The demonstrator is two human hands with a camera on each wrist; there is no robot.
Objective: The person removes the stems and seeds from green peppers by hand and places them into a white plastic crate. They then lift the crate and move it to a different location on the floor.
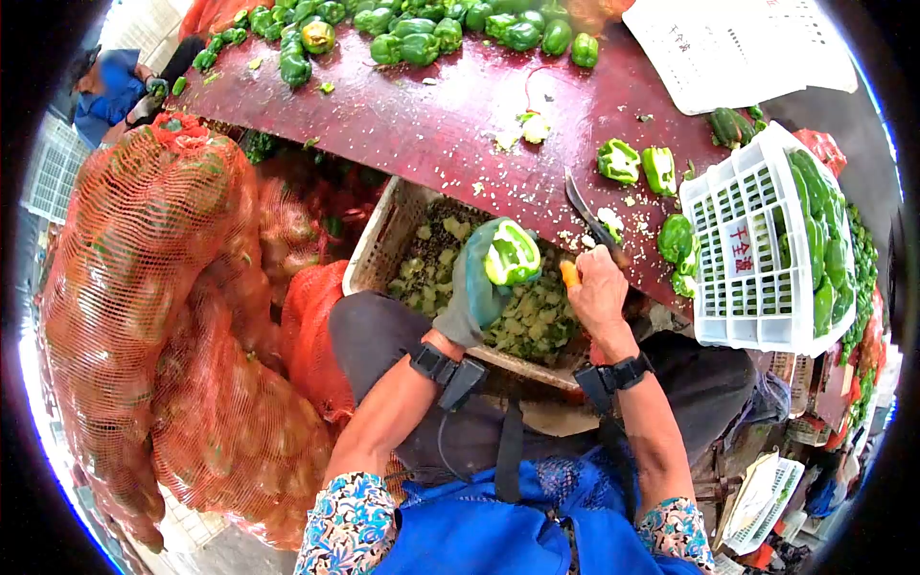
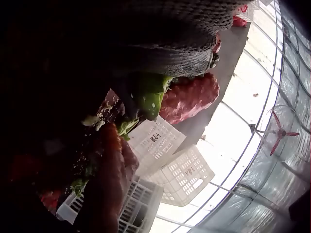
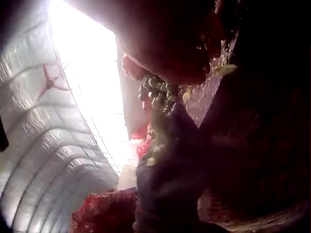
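Observation:
A grey-green gloved left hand (image 1: 471, 287) holds a cut green pepper (image 1: 513, 254) over the crate, its pale hollow inside facing up. In the left wrist view the glove (image 2: 170, 48) covers part of the pepper (image 2: 149, 99). The bare right hand (image 1: 599, 295), just right of the pepper and not touching it, has curled fingers round a small orange object (image 1: 570, 274), mostly hidden. Beyond that hand a curved knife (image 1: 583, 206) lies at the table's edge, its handle end close to the knuckles. The right wrist view is dark, with the glove (image 3: 170, 179) dim.
The crate (image 1: 369, 240) below the hands holds pepper cores and seeds. Cut peppers (image 1: 618, 161) and whole ones (image 1: 417, 43) lie on the red table (image 1: 431, 115). A white basket of peppers (image 1: 747, 254) stands right; red mesh sacks (image 1: 144, 316) stand left. Another person (image 1: 110, 96) sits far left.

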